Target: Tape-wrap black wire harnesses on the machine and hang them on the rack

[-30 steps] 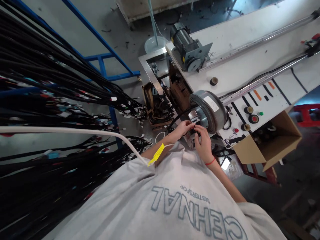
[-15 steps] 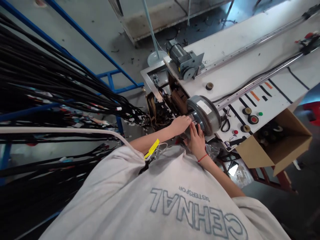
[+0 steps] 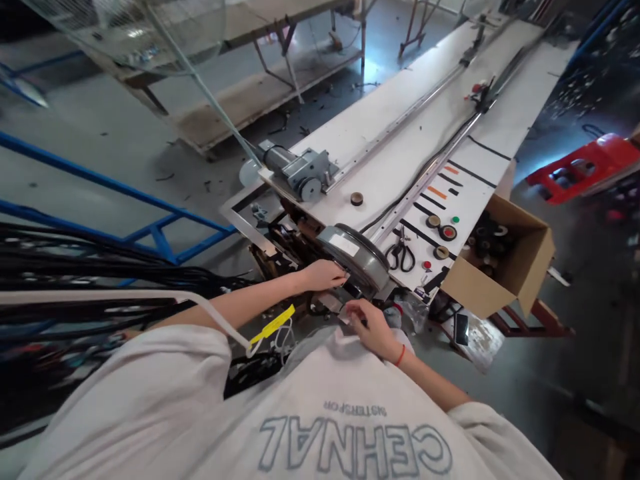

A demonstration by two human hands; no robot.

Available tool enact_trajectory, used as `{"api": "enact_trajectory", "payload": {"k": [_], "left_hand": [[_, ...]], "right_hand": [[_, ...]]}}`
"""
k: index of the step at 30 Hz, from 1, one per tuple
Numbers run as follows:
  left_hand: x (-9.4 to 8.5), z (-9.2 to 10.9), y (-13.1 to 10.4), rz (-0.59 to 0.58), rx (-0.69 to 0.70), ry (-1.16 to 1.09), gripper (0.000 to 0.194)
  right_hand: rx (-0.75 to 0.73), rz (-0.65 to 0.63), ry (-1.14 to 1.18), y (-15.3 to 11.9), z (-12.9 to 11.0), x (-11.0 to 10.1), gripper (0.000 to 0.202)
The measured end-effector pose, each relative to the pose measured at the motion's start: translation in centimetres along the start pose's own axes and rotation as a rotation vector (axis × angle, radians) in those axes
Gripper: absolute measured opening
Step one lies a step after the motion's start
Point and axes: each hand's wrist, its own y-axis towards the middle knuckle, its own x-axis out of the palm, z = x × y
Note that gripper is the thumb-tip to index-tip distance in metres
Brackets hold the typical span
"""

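Observation:
A large grey roll (image 3: 367, 263) with a white label stands at the near end of the long white table. My left hand (image 3: 323, 275) is beside the roll's near face, fingers curled and closed; what they grip is hidden. Lower and to the right, my right hand (image 3: 370, 327) is in front of my shirt with its fingers bent together. Something small and pale shows at those fingertips, too unclear to name. Between the hands is a shiny metal part (image 3: 330, 302) below the roll.
Scissors (image 3: 401, 253), tape rolls (image 3: 434, 221), and black and orange strips lie on the white table (image 3: 380, 160). A motor (image 3: 295, 167) sits at its left corner. An open cardboard box (image 3: 520, 267) stands at right. Black cables hang from a blue rack (image 3: 160, 233) at left.
My view has swung to the right. The hands, together beside the roll before, are now apart: the right has drawn back toward my shirt while the left stays by the roll.

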Motion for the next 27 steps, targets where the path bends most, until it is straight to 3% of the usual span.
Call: {"api": "enact_trajectory", "payload": {"k": [2, 5, 10, 13, 15, 17, 19, 22, 24, 27], "left_hand": [[-0.5, -0.4, -0.6, -0.005, 0.014, -0.087, 0.033], [-0.7, -0.4, -1.6, 0.001, -0.018, -0.093, 0.031], [-1.1, -0.4, -2.9, -0.019, -0.014, -0.020, 0.019], [-1.6, -1.8, -4.1, 0.220, -0.131, -0.214, 0.027], [-1.2, -3.2, -4.4, 0.475, -0.320, -0.403, 0.036], [-0.1, -4.4, -4.1, 0.575, -0.510, -0.655, 0.043], [1.3, -5.1, -3.0, 0.441, -0.605, -0.976, 0.049], [2.7, -5.0, -1.6, 0.163, -0.555, -1.359, 0.055], [2.7, -4.3, -1.5, 0.125, -0.481, -1.439, 0.057], [2.3, -2.5, -2.7, 0.197, -0.362, -1.341, 0.051]], "right_hand": [[0.201, 0.076, 0.237, 1.6, 1.0, 1.3, 0.020], [0.422, 0.169, 0.471, 4.6, 2.3, 3.2, 0.037], [0.470, 0.182, 0.537, 7.9, 2.2, 4.1, 0.049], [0.410, 0.128, 0.540, 8.0, 1.7, 3.6, 0.047], [0.379, 0.128, 0.482, 7.5, 1.5, 3.2, 0.044], [0.338, 0.148, 0.359, 6.8, 1.5, 2.9, 0.040], [0.268, 0.186, 0.212, 6.2, 1.6, 2.7, 0.037], [0.184, 0.260, 0.048, 5.7, 1.9, 2.5, 0.032], [0.150, 0.313, 0.007, 5.6, 2.0, 2.5, 0.030], [0.098, 0.363, 0.017, 5.9, 2.0, 2.9, 0.028]]}}
